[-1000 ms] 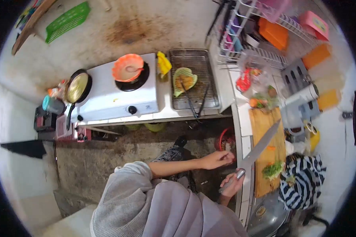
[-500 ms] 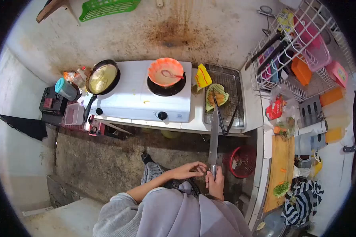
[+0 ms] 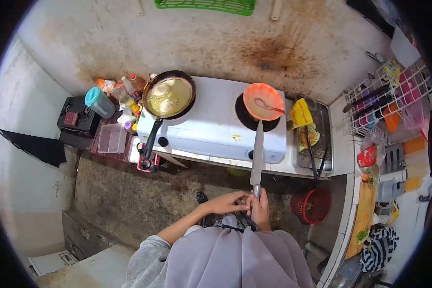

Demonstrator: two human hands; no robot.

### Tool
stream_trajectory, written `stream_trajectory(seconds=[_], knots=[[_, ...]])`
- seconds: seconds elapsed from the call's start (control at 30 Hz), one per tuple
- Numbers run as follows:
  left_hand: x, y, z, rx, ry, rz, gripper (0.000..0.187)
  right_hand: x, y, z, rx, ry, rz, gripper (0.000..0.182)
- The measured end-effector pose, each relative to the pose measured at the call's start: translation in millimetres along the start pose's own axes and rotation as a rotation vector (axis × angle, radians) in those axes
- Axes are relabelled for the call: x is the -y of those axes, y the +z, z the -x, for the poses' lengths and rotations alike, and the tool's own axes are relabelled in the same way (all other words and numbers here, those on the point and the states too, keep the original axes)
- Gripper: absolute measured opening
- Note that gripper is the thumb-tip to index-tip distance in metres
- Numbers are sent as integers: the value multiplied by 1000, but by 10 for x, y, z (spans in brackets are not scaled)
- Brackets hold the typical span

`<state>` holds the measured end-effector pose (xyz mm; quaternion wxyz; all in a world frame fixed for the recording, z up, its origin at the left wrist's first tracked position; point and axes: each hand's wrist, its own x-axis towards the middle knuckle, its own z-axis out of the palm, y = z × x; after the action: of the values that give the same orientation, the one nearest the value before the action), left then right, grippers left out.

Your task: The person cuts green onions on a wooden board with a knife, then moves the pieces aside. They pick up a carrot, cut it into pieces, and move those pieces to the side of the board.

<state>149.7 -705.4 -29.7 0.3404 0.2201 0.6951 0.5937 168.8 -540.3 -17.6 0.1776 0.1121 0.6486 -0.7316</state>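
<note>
My right hand (image 3: pixel 259 209) is wrapped round the handle of a large knife (image 3: pixel 257 158), whose blade points up and away from me toward the stove. Beside it on the left, my left hand (image 3: pixel 229 202) has its fingers loosely apart, near the knife handle. On the white stove (image 3: pixel 211 139), a black frying pan (image 3: pixel 170 94) holds food in oil on the left burner. An orange bowl (image 3: pixel 262 102) with a pink spoon stands over the right burner, just beyond the blade's tip.
Right of the stove lies a metal tray (image 3: pixel 322 126) with tongs and a yellow packet (image 3: pixel 301 114). A red basket (image 3: pixel 311 206) stands on the floor. On the right counter are a cutting board (image 3: pixel 361 216) and a striped bag (image 3: pixel 380 247). A blue-lidded jug (image 3: pixel 100 102) stands left.
The view has turned left, so the stove and pan appear further right. My left hand has come closer to the knife handle, and the blade now lies in front of the stove and bowl.
</note>
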Motion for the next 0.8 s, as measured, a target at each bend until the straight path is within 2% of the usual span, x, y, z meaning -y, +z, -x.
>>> stream_trajectory(seconds=[0.07, 0.17, 0.27, 0.53, 0.73, 0.8], knots=[[12, -158, 158, -48, 0, 32, 50, 8, 198, -122, 11, 8, -2, 9], [112, -321, 340, -190, -1, 84, 46, 91, 385, -258, 62, -101, 121, 7], [211, -389, 392, -194, -1, 165, 43, 128, 493, -313, 15, -155, 43, 11], [231, -283, 135, 12, 99, 31, 41, 46, 239, -215, -316, -219, -91, 17], [61, 3, -398, 255, 81, 52, 36, 72, -393, 187, -529, -228, -211, 22], [-6, 155, -583, 301, 93, 56, 35, 100, -686, 387, -630, -143, -190, 24]])
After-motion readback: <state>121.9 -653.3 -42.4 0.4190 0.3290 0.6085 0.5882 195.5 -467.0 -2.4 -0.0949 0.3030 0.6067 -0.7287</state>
